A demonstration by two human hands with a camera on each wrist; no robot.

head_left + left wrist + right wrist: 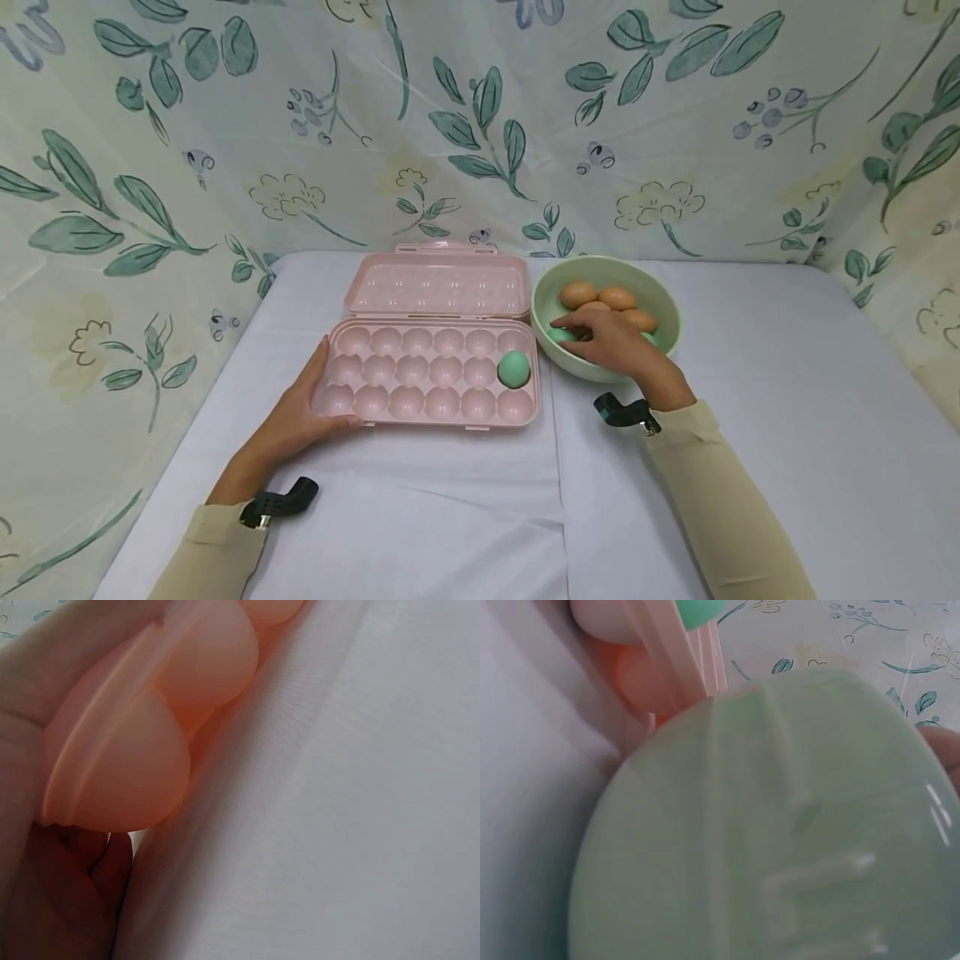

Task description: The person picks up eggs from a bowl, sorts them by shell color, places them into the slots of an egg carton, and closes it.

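My left hand (300, 417) and right hand (613, 340), extended forward.
Left thumb (337, 425) spread wide of its fingers (315, 367); right thumb (579, 349) and index finger (579, 318) parted at tips; wrists (670, 390) behind.

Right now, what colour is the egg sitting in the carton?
Green egg; the head view shows it best.

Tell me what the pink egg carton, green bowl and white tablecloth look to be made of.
Pink egg carton: probably thin, smooth plastic; its cups look translucent in the left wrist view.
Green bowl: likely glossy plastic, given bright highlights and raised ridges, though ceramic isn't ruled out.
White tablecloth: matte fabric, going by its creases.
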